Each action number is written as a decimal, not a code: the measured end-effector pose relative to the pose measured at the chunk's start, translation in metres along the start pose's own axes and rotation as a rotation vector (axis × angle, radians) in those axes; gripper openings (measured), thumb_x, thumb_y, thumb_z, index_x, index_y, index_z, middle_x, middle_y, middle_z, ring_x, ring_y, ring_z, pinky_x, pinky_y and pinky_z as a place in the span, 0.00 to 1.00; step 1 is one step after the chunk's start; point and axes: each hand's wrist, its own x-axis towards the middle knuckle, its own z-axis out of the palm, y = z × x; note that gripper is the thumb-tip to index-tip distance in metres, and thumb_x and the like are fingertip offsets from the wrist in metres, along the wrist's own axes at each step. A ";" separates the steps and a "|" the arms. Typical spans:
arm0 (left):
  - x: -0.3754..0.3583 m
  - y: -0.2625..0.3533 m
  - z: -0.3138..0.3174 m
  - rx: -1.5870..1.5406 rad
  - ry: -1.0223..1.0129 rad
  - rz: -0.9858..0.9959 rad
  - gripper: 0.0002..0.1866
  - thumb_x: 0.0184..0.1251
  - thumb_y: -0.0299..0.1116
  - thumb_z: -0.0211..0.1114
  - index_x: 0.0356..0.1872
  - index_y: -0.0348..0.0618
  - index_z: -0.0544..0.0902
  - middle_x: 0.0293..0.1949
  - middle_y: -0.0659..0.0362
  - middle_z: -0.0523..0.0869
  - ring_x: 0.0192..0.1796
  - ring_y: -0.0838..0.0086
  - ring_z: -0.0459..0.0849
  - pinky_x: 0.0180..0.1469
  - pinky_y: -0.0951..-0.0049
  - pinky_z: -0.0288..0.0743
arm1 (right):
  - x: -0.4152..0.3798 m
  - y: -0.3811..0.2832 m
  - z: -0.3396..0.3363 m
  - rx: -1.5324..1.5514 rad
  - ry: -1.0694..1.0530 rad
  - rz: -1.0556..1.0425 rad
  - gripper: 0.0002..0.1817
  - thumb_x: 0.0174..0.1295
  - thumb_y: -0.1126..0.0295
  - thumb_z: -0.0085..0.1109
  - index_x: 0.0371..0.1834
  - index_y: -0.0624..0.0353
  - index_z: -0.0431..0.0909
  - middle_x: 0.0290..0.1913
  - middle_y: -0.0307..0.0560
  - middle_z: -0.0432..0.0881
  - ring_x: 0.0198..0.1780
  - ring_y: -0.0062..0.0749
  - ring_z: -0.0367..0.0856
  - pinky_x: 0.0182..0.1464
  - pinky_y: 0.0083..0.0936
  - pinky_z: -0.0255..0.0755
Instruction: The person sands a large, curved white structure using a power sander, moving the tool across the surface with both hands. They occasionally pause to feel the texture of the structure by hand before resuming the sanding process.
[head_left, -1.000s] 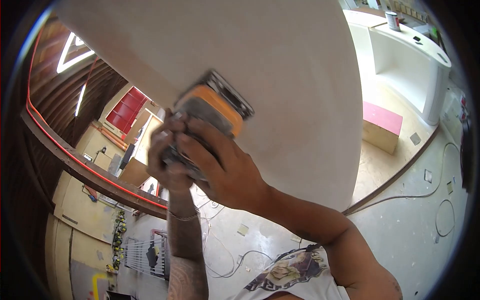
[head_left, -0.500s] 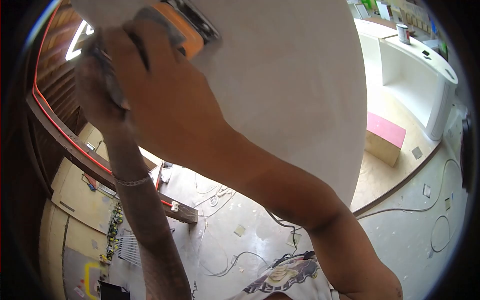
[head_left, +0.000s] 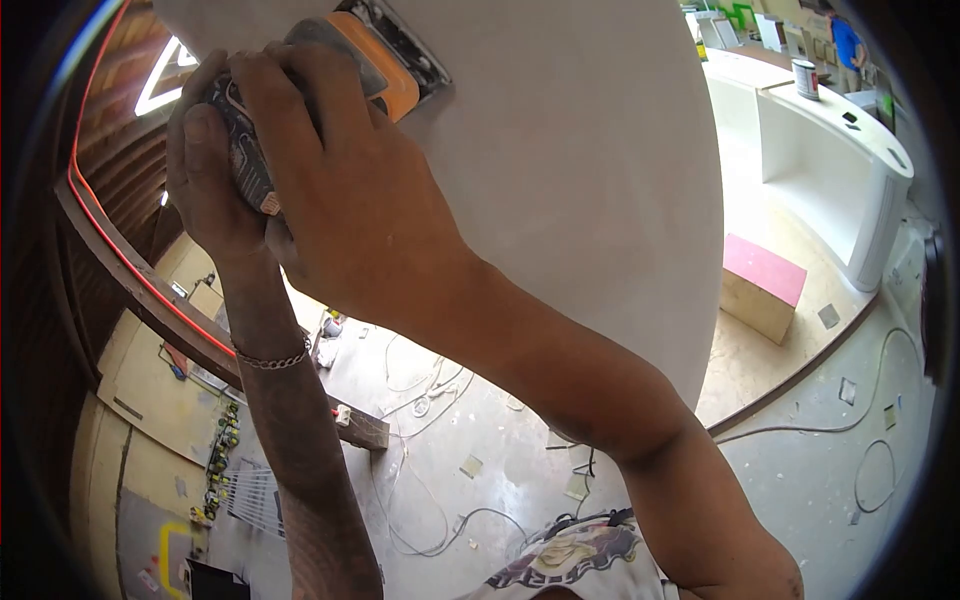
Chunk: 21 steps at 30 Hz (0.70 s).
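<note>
An orange and black power sander (head_left: 398, 85) sits with its flat pad end against a large pale curved panel (head_left: 570, 190) at the top of the view. My right hand (head_left: 355, 190) is wrapped over the sander's body, its fingers curled around the dark housing. On the sander's rear end, my left hand (head_left: 208, 185) is closed, thumb along the patterned black grip (head_left: 247, 150). A chain bracelet (head_left: 275, 362) circles my left wrist. My hands hide much of the tool's body.
A white curved counter (head_left: 820, 180) with a can (head_left: 805, 80) on top stands at right, near a pink-topped block (head_left: 765, 285). Cables (head_left: 450, 545) trail over the floor. A wooden beam (head_left: 365, 430) and red hose (head_left: 130, 270) are at left. A person in blue (head_left: 848, 45) stands far back.
The sander and both hands have shifted slightly right and down in view. My left hand, blurred before, is now sharper. A person in blue has come into view at the far right.
</note>
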 end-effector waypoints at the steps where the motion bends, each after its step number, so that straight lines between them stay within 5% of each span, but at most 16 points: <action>1: -0.002 -0.001 -0.001 0.031 -0.006 -0.006 0.33 0.81 0.55 0.55 0.65 0.31 0.79 0.58 0.47 0.86 0.57 0.66 0.87 0.61 0.65 0.80 | -0.004 0.000 -0.001 -0.014 0.009 -0.003 0.36 0.58 0.74 0.67 0.71 0.63 0.65 0.68 0.63 0.67 0.55 0.65 0.83 0.47 0.43 0.88; 3: -0.014 -0.003 0.000 0.068 -0.012 0.034 0.34 0.80 0.56 0.56 0.65 0.31 0.79 0.58 0.47 0.86 0.57 0.64 0.87 0.63 0.64 0.79 | -0.018 0.000 -0.007 -0.042 0.028 -0.009 0.36 0.58 0.74 0.67 0.72 0.62 0.66 0.68 0.62 0.68 0.55 0.64 0.83 0.47 0.43 0.89; 6: -0.058 -0.008 0.007 0.026 -0.021 0.085 0.35 0.77 0.59 0.61 0.64 0.32 0.80 0.57 0.46 0.86 0.59 0.59 0.87 0.69 0.57 0.76 | -0.049 -0.008 -0.026 0.000 -0.112 0.140 0.48 0.44 0.79 0.75 0.74 0.58 0.66 0.69 0.60 0.68 0.64 0.61 0.77 0.56 0.42 0.83; 9: -0.098 0.000 0.017 -0.080 -0.049 -0.016 0.36 0.74 0.62 0.64 0.61 0.34 0.80 0.56 0.44 0.87 0.60 0.54 0.87 0.75 0.49 0.69 | -0.082 -0.008 -0.039 -0.031 -0.140 0.165 0.38 0.57 0.72 0.70 0.74 0.54 0.68 0.70 0.57 0.70 0.56 0.59 0.83 0.49 0.41 0.88; 21: -0.214 0.005 0.051 -0.182 -0.196 0.017 0.29 0.64 0.57 0.77 0.50 0.40 0.85 0.46 0.45 0.91 0.56 0.51 0.90 0.79 0.42 0.61 | -0.203 -0.005 -0.082 -0.186 -0.084 0.143 0.41 0.52 0.69 0.80 0.70 0.55 0.70 0.69 0.60 0.73 0.60 0.52 0.84 0.52 0.37 0.87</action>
